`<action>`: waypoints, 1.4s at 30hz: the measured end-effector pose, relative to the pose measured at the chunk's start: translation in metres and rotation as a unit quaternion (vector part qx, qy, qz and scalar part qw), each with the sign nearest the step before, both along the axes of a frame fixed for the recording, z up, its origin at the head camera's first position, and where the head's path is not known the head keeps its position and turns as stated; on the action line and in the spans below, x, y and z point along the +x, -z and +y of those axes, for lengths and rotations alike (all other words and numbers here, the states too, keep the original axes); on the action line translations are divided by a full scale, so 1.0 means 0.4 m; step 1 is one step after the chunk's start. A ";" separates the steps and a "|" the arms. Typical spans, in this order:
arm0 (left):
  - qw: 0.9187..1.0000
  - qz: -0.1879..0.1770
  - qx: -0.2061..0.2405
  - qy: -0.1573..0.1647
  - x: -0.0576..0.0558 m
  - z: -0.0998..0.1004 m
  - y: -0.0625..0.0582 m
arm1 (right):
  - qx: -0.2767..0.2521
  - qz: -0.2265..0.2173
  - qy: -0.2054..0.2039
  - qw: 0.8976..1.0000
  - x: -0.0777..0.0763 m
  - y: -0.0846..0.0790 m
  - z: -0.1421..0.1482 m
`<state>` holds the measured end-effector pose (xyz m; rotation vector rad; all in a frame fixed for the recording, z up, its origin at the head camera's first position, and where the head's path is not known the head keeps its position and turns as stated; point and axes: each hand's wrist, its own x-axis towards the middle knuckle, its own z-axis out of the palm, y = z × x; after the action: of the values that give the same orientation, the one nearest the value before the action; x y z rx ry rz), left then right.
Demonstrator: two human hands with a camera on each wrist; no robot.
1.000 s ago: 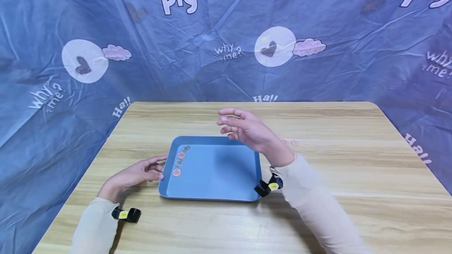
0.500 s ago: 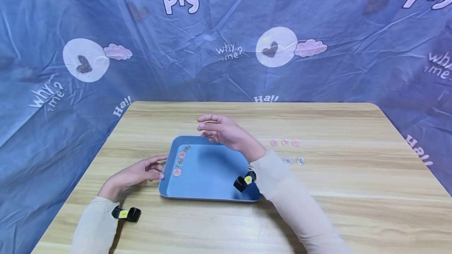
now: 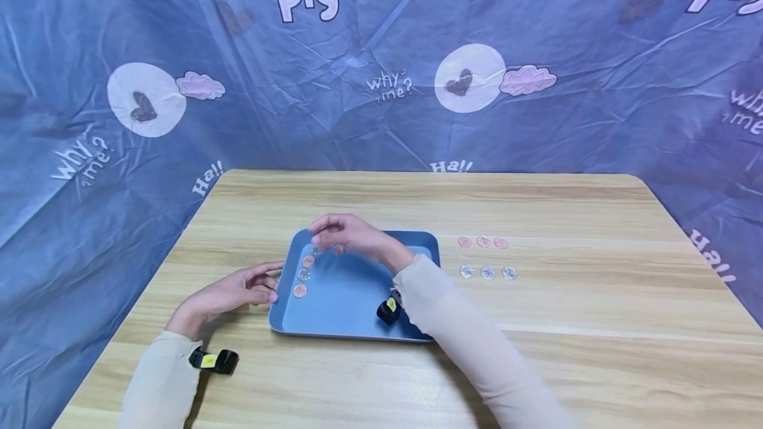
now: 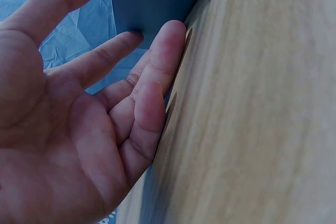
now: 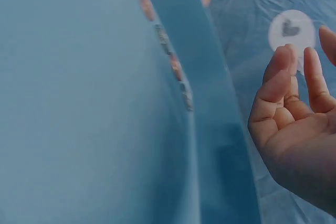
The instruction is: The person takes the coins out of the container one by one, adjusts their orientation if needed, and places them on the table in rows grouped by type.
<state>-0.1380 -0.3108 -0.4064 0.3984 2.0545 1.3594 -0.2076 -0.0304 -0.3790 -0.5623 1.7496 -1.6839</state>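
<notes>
A shallow blue tray (image 3: pixel 352 303) lies on the table. Along its left side run several coins in a line: a silver coin (image 3: pixel 316 250) at the back, a copper coin (image 3: pixel 307 261), another silver one and a copper coin (image 3: pixel 300 290) nearest the front. My left hand (image 3: pixel 235 293) rests against the tray's left wall, its fingertips touching the outside with loosely bent fingers. Over the tray's back left part hovers my right hand (image 3: pixel 357 237), fingers relaxed, close to the rearmost silver coin. Nothing shows between the fingers of the right hand (image 5: pixel 299 114) in the right wrist view.
Right of the tray, two rows of coins lie on the wooden table (image 3: pixel 596 296): three copper coins (image 3: pixel 483 242) behind, three silver coins (image 3: pixel 488 273) in front. A blue printed cloth (image 3: pixel 357 131) hangs behind the table and along its sides.
My right hand has moved left and lower across the tray, uncovering the coin rows on the right. My left hand and the tray have stayed put.
</notes>
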 end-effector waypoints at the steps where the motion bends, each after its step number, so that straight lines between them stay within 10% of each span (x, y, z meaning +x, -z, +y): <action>1: 1.000 -0.001 0.002 0.001 0.000 0.000 0.000 | 0.006 0.005 -0.006 1.000 0.000 0.006 -0.006; 18: 1.000 -0.004 -0.003 0.000 -0.002 -0.002 -0.002 | 0.121 0.048 -0.096 0.987 0.021 0.062 -0.066; 42: 1.000 -0.004 0.012 0.006 0.000 -0.003 -0.003 | 0.216 0.169 -0.121 0.954 0.044 0.073 -0.109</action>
<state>-0.1379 -0.3121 -0.4053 0.4137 2.0279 1.3781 -0.1900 -0.0740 -0.4082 -0.8533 2.1089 -1.0338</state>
